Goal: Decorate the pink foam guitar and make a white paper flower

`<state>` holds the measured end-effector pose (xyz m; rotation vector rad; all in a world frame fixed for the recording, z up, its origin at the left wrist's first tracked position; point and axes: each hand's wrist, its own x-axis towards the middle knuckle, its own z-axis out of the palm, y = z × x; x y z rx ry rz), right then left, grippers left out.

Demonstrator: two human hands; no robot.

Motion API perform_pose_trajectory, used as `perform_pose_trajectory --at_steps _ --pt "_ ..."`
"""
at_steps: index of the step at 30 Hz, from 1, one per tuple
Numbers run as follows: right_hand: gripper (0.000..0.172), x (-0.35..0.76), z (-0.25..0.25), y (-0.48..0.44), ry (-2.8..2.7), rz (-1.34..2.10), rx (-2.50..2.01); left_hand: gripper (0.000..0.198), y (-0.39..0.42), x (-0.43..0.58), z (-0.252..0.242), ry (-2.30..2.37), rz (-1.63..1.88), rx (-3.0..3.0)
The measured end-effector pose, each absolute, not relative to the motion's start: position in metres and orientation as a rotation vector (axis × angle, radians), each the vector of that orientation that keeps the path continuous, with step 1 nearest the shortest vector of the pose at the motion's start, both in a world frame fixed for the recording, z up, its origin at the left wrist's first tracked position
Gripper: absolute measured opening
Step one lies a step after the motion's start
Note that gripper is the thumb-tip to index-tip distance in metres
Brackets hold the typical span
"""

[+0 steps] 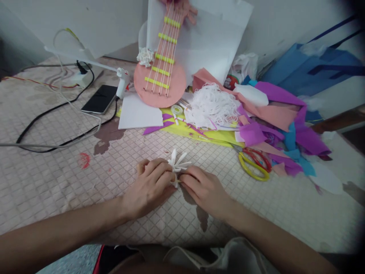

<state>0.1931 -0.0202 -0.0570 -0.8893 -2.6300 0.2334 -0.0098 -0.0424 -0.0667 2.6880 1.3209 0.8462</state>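
Observation:
A small white paper flower (pixel 177 164), its narrow strips fanned out like petals, is pinched between my two hands just above the patterned tabletop. My left hand (pixel 155 182) is closed round its left side, fingers curled. From the other side, my right hand (pixel 207 190) is closed on its lower part, where a short pale strip shows between the fingertips. Fingers hide the flower's base. Beyond them lies a heap of white string (pixel 212 104) on yellow sheets. Yellow-and-red-handled scissors (pixel 255 164) rest to the right of my hands.
A pink paper guitar (pixel 159 82) with yellow frets leans at the back. Left of it are a white glue gun (pixel 122 84), a black phone (pixel 100 99) and looping cables (pixel 47 149). Purple paper scraps (pixel 252 133) pile up at right, near a blue bag (pixel 308 70).

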Motion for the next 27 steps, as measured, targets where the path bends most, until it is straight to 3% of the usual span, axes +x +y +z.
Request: perform_pose_trajectory --at_steps 14,27 --pt "0.009 0.182 -0.059 -0.025 -2.585 0.146 -0.953 0.005 -0.042 -0.009 -0.064 1.31 0.854 2.691" --pt "0.014 0.182 -0.064 -0.025 -2.606 0.069 -0.974 0.007 -0.041 -0.01 -0.064 1.294 0.887 2.699"
